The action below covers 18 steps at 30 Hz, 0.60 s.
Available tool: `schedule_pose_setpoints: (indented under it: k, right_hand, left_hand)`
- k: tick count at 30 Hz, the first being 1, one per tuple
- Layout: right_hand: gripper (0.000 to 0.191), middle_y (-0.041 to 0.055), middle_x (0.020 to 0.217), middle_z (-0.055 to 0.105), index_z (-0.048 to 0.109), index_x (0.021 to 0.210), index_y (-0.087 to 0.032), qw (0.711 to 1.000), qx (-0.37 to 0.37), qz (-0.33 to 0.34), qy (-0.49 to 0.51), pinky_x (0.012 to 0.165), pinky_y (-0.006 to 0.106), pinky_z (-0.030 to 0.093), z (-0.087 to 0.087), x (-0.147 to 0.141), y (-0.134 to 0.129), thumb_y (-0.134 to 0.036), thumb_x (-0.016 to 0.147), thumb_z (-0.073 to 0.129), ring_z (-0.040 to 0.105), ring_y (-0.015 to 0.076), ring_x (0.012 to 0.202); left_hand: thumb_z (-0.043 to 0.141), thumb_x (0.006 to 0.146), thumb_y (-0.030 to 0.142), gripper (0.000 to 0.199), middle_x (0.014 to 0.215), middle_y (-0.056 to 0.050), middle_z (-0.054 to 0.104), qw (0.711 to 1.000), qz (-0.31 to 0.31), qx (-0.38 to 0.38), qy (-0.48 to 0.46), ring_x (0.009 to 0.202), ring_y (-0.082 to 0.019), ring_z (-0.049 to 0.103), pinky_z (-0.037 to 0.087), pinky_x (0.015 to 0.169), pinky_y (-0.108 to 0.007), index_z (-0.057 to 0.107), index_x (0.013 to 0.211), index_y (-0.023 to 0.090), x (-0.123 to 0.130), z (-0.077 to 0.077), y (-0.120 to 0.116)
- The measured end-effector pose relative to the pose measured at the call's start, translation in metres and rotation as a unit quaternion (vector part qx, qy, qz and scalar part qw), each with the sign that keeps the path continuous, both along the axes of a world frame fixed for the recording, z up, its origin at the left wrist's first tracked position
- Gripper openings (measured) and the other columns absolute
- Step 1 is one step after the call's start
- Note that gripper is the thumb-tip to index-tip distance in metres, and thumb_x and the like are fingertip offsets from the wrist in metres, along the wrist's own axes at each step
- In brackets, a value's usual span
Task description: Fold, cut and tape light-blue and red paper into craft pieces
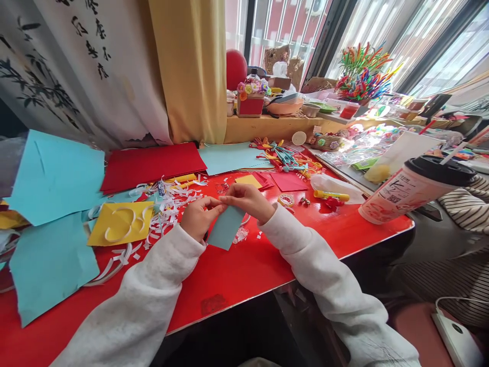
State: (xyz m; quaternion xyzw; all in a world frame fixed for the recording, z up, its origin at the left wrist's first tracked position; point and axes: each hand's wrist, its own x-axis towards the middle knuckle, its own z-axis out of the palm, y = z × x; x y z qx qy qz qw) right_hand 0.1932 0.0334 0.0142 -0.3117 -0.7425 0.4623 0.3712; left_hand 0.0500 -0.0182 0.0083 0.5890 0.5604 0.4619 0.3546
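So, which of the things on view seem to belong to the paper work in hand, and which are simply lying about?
Belonging to the job:
blue paper piece, held over the table
large blue sheets, possibly material
red sheets, possibly material

Lying about, it seems:
drink cup
white paper strips
flower-topped red box

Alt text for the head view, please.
The left hand and right hand pinch a small blue paper piece over a red table. Around them lie white paper strips and colored sheets; a lidded cup stands tilted-looking at right.
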Motion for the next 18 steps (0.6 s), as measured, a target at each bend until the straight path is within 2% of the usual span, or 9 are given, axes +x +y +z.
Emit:
schedule_pose_setpoints:
  k: [4,8,9,10,12,13,14,16,18]
  right_hand:
    - [0.034,-0.0037,0.051,0.040,0.044,0.056,-0.014,0.997,-0.003,-0.075,-0.019,0.042,0.019,0.026,-0.003,0.004,0.012,-0.046,0.061,0.056,0.034,0.0054,0.047]
    - [0.035,-0.0040,0.049,0.040,0.046,0.056,-0.014,0.988,-0.029,-0.151,-0.013,0.042,0.020,0.026,-0.002,0.030,0.037,-0.047,0.057,0.057,0.034,0.0052,0.045]
    - [0.035,-0.0038,0.049,0.041,0.048,0.056,-0.014,0.983,-0.023,-0.180,-0.004,0.043,0.020,0.026,-0.001,0.041,0.044,-0.047,0.056,0.058,0.035,0.0053,0.045]
    - [0.035,-0.0037,0.048,0.041,0.048,0.055,-0.013,0.971,-0.008,-0.238,0.013,0.043,0.020,0.026,0.001,0.052,0.050,-0.047,0.055,0.059,0.035,0.0054,0.045]
    - [0.034,-0.0028,0.049,0.044,0.051,0.057,-0.013,0.950,-0.007,-0.306,0.065,0.044,0.021,0.028,0.007,0.072,0.056,-0.046,0.054,0.060,0.036,0.0058,0.046]
    - [0.034,-0.0022,0.051,0.045,0.052,0.059,-0.013,0.946,-0.019,-0.312,0.090,0.044,0.021,0.029,0.010,0.078,0.055,-0.046,0.055,0.060,0.038,0.0060,0.045]
    - [0.034,-0.0016,0.052,0.047,0.052,0.059,-0.014,0.949,-0.037,-0.298,0.102,0.043,0.021,0.029,0.013,0.079,0.051,-0.046,0.055,0.060,0.039,0.0061,0.045]
    - [0.032,-0.0010,0.052,0.048,0.053,0.058,-0.013,0.967,-0.073,-0.225,0.091,0.043,0.021,0.030,0.017,0.069,0.038,-0.043,0.053,0.063,0.040,0.0064,0.045]
    - [0.032,-0.0020,0.051,0.047,0.052,0.056,-0.013,0.984,-0.086,-0.141,0.070,0.041,0.020,0.028,0.017,0.045,0.020,-0.043,0.053,0.064,0.039,0.0057,0.044]
  left_hand:
    - [0.057,0.060,0.041,0.026,0.059,0.000,0.054,0.999,-0.016,-0.027,0.014,0.055,-0.011,0.046,0.036,0.051,-0.023,0.056,0.061,0.015,0.006,-0.002,-0.002]
    - [0.057,0.061,0.038,0.022,0.054,0.001,0.051,0.997,-0.044,0.005,0.062,0.054,-0.011,0.045,0.036,0.056,-0.025,0.056,0.055,0.017,0.013,0.002,-0.013]
    - [0.058,0.061,0.037,0.021,0.053,0.001,0.051,0.996,-0.062,0.018,0.068,0.055,-0.012,0.045,0.036,0.058,-0.025,0.056,0.053,0.018,0.015,0.005,-0.018]
    - [0.058,0.061,0.036,0.020,0.054,0.001,0.052,0.993,-0.091,0.026,0.065,0.057,-0.013,0.046,0.037,0.060,-0.026,0.056,0.052,0.018,0.016,0.009,-0.023]
    - [0.058,0.063,0.035,0.018,0.059,-0.001,0.056,0.982,-0.171,0.056,0.053,0.063,-0.015,0.048,0.038,0.066,-0.028,0.058,0.053,0.019,0.017,0.017,-0.030]
    - [0.057,0.064,0.035,0.016,0.062,-0.002,0.058,0.979,-0.184,0.075,0.045,0.065,-0.016,0.049,0.038,0.068,-0.029,0.060,0.057,0.020,0.017,0.021,-0.032]
    - [0.057,0.065,0.034,0.015,0.063,-0.002,0.059,0.982,-0.154,0.099,0.037,0.066,-0.016,0.050,0.039,0.068,-0.029,0.062,0.060,0.021,0.015,0.023,-0.032]
    - [0.053,0.068,0.035,0.017,0.074,-0.002,0.061,0.989,-0.050,0.137,0.035,0.075,-0.016,0.051,0.037,0.075,-0.029,0.064,0.071,0.022,0.012,0.023,-0.027]
    - [0.051,0.069,0.037,0.022,0.084,-0.002,0.061,0.992,0.011,0.121,0.044,0.083,-0.017,0.051,0.036,0.077,-0.029,0.063,0.081,0.022,0.009,0.018,-0.019]
